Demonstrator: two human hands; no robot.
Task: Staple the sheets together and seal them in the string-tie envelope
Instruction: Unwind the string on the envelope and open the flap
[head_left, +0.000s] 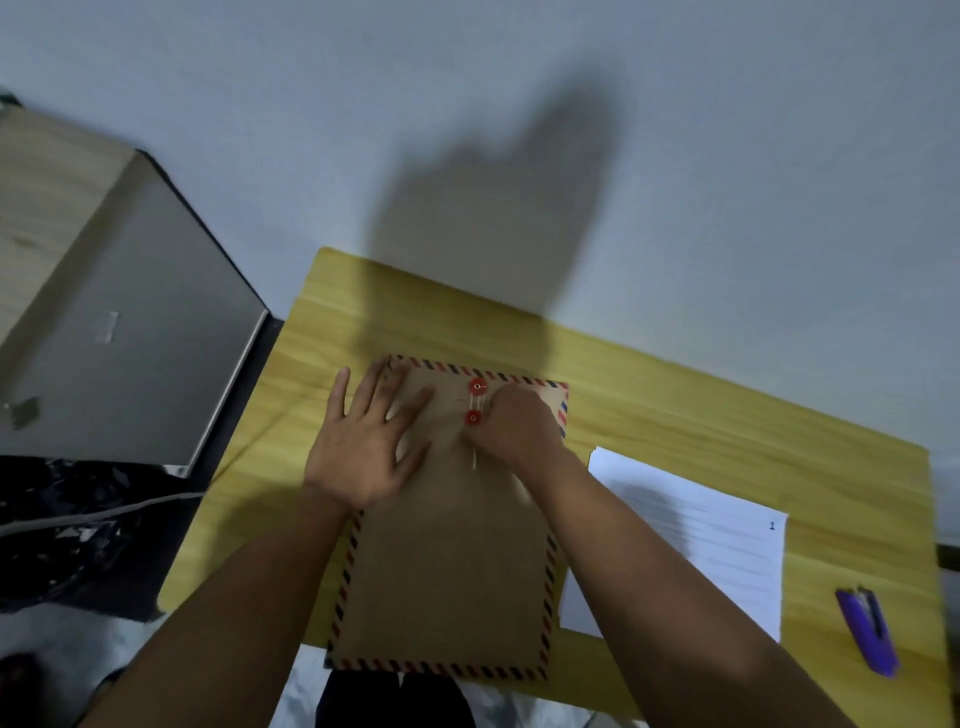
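Left grip (363, 447) lay flat, fingers spread, pressing the brown striped-edge string-tie envelope (452, 571) onto the yellow wooden surface (701, 415); right grip (514, 421) pinched the white string (474, 457) beside the red buttons (474, 417). White printed sheets (727, 545) and a purple stapler (867, 631) lay rightward, below a pale wall (467, 104).

A small yellow wooden table (675, 384) stood against a pale wall; on it lay a brown string-tie envelope (452, 571) with a red-and-blue striped border, its near edge overhanging; just right, partly under it, white printed sheets (727, 545); farther right, a purple stapler (867, 631).
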